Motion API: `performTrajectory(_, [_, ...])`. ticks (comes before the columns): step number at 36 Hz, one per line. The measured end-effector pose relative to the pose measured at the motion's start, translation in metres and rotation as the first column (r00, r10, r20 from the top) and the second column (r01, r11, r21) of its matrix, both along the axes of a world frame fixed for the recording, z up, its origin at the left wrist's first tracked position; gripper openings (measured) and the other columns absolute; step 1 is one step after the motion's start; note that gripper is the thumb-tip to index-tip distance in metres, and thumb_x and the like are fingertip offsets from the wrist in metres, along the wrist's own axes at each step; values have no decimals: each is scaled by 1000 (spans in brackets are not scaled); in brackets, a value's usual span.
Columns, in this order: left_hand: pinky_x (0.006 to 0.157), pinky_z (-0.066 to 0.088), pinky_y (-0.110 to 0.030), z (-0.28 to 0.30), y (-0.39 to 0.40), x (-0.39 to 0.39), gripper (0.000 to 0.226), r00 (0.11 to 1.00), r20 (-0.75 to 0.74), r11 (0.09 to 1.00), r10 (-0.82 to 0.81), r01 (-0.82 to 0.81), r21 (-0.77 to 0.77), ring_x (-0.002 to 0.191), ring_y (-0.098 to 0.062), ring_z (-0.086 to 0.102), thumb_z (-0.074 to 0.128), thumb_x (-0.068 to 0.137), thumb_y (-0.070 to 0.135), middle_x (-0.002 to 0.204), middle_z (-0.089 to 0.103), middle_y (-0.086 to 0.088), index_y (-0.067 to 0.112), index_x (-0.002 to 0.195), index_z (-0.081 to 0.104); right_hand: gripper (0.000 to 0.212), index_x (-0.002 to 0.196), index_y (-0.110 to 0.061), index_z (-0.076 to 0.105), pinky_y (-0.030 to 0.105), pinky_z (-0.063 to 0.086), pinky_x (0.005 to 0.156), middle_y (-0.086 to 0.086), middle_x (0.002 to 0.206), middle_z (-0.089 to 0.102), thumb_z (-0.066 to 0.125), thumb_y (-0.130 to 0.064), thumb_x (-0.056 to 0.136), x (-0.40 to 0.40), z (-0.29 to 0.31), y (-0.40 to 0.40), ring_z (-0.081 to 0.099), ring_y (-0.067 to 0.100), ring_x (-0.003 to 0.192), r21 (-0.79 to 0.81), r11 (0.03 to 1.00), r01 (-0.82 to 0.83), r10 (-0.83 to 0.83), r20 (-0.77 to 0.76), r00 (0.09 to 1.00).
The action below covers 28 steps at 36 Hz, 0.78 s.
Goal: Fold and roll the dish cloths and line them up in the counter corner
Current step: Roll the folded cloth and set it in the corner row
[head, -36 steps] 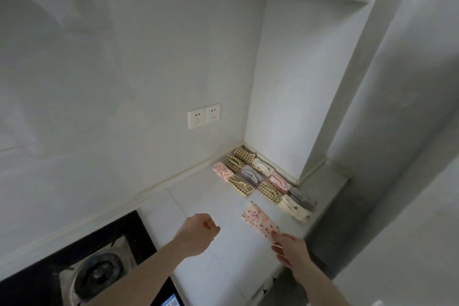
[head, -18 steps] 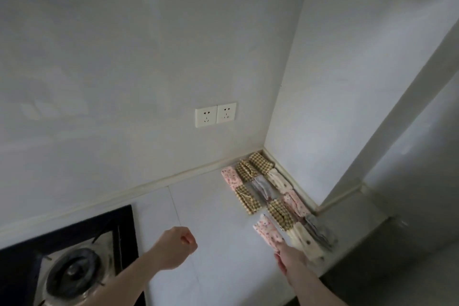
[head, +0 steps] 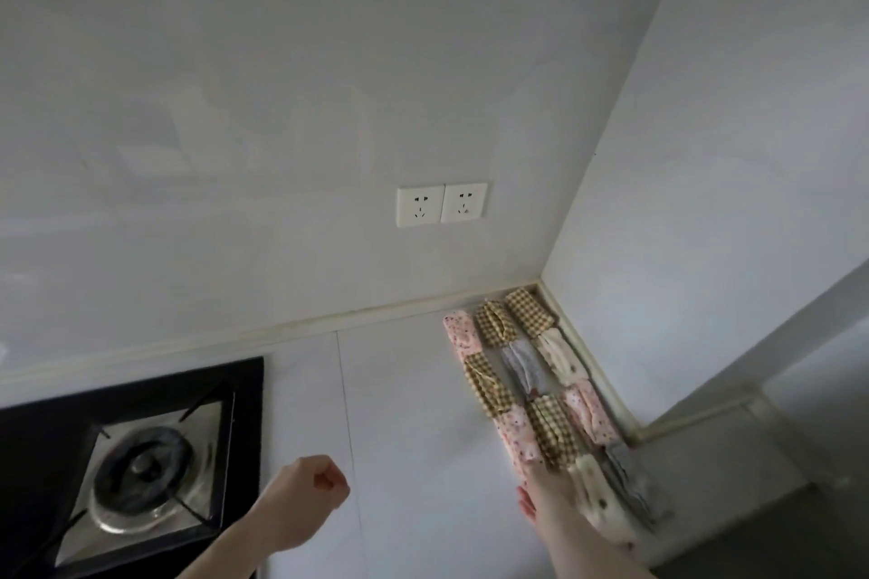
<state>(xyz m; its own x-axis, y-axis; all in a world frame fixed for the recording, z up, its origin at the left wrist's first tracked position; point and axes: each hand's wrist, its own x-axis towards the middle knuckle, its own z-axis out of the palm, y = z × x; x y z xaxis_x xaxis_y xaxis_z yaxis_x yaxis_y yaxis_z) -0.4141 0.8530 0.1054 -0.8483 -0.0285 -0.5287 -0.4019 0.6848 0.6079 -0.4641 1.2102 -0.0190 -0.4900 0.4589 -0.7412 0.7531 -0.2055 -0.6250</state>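
Pink cloth [head: 517,437] now down, right hand [head: 548,491] flat

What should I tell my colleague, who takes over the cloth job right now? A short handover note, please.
Left hand: fist above the counter, holding nothing.
Right hand: fingers on the near end of the pink floral roll, setting it into the left row.
Rolled cloths lie in three rows in the corner.
Left: let go and square up the roll. No unfolded cloths in view.

Soft printed cloth rolls [head: 517,371] lie on a smooth white counter [head: 414,414] beside a glossy black hob [head: 244,390].
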Motion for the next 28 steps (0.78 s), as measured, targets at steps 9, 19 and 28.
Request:
performTrajectory(9, [66, 51, -17, -9, -13, 27, 8, 999, 42, 999, 10, -8, -48, 73, -8, 69, 68, 85, 23, 76, 74, 8, 24, 79, 72, 70, 141, 2, 40, 51, 61, 74, 30, 125, 56, 72, -37, 92, 6, 30, -38, 68, 44, 89, 91, 951, 295, -300, 50, 952])
performTrajectory(19, [77, 55, -24, 26, -67, 94, 10, 993, -47, 993, 113, -114, -23, 85, -13, 68, 69, 86, 28, 89, 72, 10, 28, 96, 70, 40, 123, -9, 54, 51, 58, 85, 20, 119, 60, 67, -30, 91, 65, 55, -159, 67, 35, 88, 199, 935, -294, 294, 32, 955])
performTrajectory(28, [90, 51, -21, 54, -202, 237, 29, 925, -145, 933, 351, -359, -33, 103, -5, 62, 68, 89, 37, 112, 66, 19, 31, 117, 67, 18, 105, -18, 59, 39, 56, 71, 4, 98, 67, 68, -22, 90, 160, 138, -375, 68, 22, 78, 176, 559, -810, 815, -296, 498])
